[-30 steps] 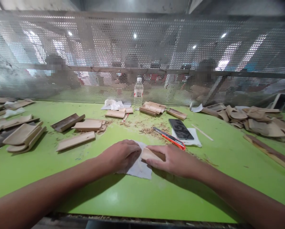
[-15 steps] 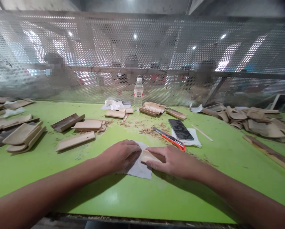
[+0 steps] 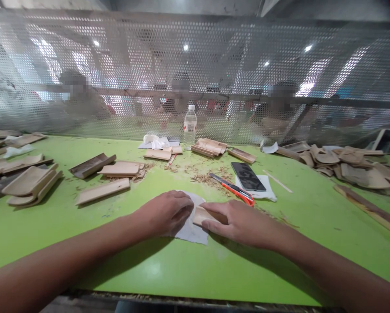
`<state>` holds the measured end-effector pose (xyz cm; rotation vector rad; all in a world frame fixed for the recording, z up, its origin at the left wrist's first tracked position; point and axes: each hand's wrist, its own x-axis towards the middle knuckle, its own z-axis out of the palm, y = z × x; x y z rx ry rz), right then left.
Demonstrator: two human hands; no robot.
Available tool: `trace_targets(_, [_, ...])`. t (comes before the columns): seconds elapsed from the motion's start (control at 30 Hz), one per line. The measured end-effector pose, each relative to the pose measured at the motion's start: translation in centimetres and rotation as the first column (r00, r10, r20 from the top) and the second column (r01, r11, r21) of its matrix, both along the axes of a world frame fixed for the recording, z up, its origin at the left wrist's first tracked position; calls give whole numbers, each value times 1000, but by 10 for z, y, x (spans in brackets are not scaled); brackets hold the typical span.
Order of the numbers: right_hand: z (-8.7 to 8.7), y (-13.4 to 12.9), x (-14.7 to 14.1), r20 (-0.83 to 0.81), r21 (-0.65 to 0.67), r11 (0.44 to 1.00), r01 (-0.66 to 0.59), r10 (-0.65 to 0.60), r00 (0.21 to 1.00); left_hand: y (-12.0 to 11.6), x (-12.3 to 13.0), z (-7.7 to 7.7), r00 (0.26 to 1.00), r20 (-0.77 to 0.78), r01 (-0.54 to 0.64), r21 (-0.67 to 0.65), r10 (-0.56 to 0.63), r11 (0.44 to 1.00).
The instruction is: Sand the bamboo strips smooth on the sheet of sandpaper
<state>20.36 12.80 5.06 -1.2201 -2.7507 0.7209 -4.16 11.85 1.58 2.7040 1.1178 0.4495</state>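
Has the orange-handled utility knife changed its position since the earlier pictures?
No. The orange-handled utility knife lies in the same place beside the black rectangular phone on the green table.

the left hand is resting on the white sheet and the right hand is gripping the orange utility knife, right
Not quite: in the head view, the right hand is gripping a pale wooden piece, while the orange utility knife lies on the table just beyond it. The left hand is on the white sheet, as you say.

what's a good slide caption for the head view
Right hand gripping a pale piece, left hand on a white sheet, orange cutter beyond, on a green table.
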Motion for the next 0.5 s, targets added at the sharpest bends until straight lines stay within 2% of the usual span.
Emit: trace_targets(0.5, [1, 3, 2, -61, -41, 998, -46, 43, 997, -2, 1, 0, 999, -31, 9, 12, -8, 1000])
